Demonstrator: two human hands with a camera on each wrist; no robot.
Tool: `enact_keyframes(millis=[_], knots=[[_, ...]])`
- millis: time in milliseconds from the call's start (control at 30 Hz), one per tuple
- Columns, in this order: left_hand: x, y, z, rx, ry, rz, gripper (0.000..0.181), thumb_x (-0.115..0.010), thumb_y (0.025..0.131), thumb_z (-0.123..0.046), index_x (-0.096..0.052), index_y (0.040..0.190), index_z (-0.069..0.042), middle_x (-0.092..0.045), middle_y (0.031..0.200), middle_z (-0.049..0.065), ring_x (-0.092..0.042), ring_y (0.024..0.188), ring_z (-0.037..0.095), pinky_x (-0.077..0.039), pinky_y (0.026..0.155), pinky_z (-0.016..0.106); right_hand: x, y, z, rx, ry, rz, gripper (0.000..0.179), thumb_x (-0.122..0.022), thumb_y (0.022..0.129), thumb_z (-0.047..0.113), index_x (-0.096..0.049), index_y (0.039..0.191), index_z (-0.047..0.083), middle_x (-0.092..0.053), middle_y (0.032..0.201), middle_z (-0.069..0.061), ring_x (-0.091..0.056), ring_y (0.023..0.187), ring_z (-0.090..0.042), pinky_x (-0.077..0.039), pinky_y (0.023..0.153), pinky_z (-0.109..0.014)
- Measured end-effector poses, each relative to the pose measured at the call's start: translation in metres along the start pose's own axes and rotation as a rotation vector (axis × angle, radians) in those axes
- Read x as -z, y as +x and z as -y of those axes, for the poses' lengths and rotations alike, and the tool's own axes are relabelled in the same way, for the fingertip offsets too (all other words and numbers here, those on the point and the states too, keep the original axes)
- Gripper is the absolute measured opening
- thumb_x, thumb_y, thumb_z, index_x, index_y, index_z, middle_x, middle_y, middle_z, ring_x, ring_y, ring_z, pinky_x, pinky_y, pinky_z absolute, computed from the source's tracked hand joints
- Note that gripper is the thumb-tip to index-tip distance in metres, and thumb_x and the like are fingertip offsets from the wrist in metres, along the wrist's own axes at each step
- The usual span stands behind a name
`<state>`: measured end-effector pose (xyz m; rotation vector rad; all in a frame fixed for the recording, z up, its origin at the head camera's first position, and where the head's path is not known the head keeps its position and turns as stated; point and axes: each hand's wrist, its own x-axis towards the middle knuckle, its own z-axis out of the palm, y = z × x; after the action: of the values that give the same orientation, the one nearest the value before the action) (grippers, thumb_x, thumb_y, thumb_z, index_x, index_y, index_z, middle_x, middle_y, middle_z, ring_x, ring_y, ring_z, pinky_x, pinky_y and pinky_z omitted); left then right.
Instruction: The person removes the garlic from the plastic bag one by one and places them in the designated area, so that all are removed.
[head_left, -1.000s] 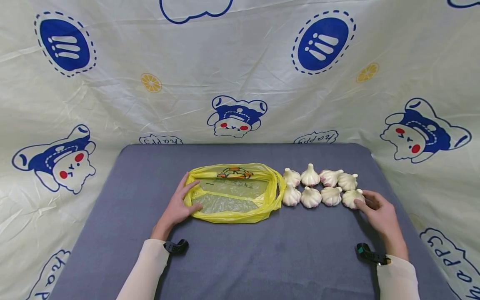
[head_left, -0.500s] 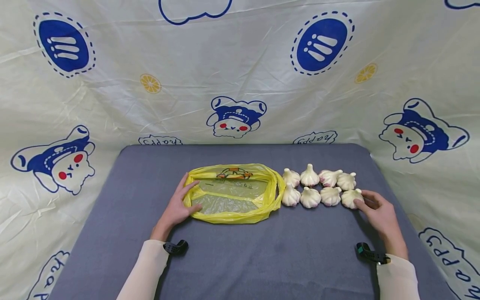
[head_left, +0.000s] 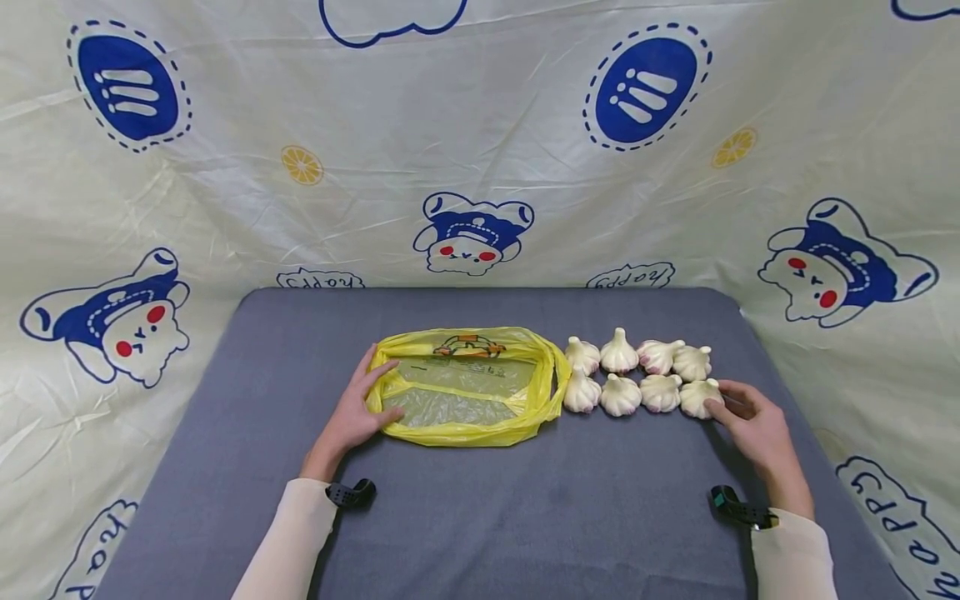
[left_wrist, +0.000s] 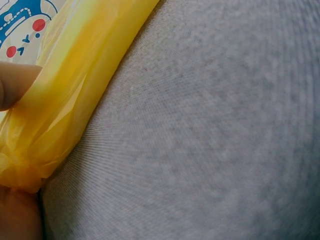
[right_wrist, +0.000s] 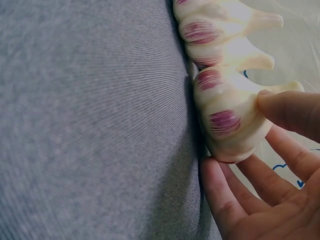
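Observation:
A yellow plastic bag [head_left: 480, 433] lies with its mouth spread wide, left of centre on the table. My left hand [head_left: 362, 408] holds its left rim, with thumb and a finger reaching over the edge. In the left wrist view, the yellow plastic bends beside a fingertip [left_wrist: 17, 85]. Two rows of garlic bulbs [head_left: 620, 394] sit close together against the bag's right side. At the right end of the near row, my right hand [head_left: 761, 425] grips a garlic bulb [right_wrist: 227, 115], thumb on top and fingers at its outer side. That bulb rests beside its neighbour.
Grey-blue cloth covers the table [head_left: 480, 517]. A pale printed curtain [head_left: 480, 125] hangs behind it and along both sides. Each wrist wears a black strap [head_left: 738, 507].
My right hand and the bulb in it have shifted very slightly left, toward the rest of the row. The left hand and the bag stay put.

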<state>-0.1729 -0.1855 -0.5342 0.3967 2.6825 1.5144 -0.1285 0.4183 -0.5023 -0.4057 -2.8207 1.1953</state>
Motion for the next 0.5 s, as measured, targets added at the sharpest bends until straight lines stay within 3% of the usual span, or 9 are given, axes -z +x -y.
enact_keyframes(millis=[200,333,433,500], knots=[[-0.0007,0.0018,-0.0015,-0.017,0.008,0.005,0.076,-0.083,0.083,-0.019,-0.051,0.151,-0.007,-0.007,0.174,0.016,-0.008,0.159,0.043,-0.015,0.122,0.07,0.0032,-0.0022,-0.0004,0.01,0.001,-0.002,0.067,-0.064,0.1,0.047,-0.052,0.145,-0.001,-0.054,0.145,-0.03,-0.05,0.1,0.01,-0.043,0.069,-0.008],[0.0014,0.002,-0.0014,-0.019,0.007,0.019,0.076,-0.082,0.084,-0.019,-0.05,0.152,-0.008,-0.006,0.173,0.017,-0.007,0.159,0.043,-0.015,0.122,0.071,0.0033,-0.0009,0.0008,0.007,-0.001,0.001,0.067,-0.065,0.1,0.046,-0.051,0.145,-0.002,-0.053,0.146,-0.031,-0.064,0.117,-0.02,-0.042,0.069,-0.008],[0.0045,0.0017,-0.0004,-0.019,0.01,0.037,0.077,-0.081,0.085,-0.019,-0.048,0.153,-0.007,-0.004,0.173,0.018,-0.006,0.158,0.045,-0.014,0.121,0.072,0.0031,0.0006,0.0027,0.0,0.004,0.02,0.069,-0.065,0.099,0.047,-0.05,0.146,-0.001,-0.052,0.148,-0.031,-0.055,0.131,-0.048,-0.043,0.072,-0.012],[0.0074,0.0013,0.0,-0.017,0.016,0.049,0.078,-0.081,0.085,-0.019,-0.047,0.154,-0.007,-0.003,0.173,0.018,-0.005,0.158,0.045,-0.013,0.121,0.072,0.003,0.0016,0.0047,-0.006,0.014,0.042,0.07,-0.065,0.099,0.048,-0.048,0.147,-0.001,-0.049,0.15,-0.031,-0.05,0.134,-0.053,-0.049,0.08,-0.023]])
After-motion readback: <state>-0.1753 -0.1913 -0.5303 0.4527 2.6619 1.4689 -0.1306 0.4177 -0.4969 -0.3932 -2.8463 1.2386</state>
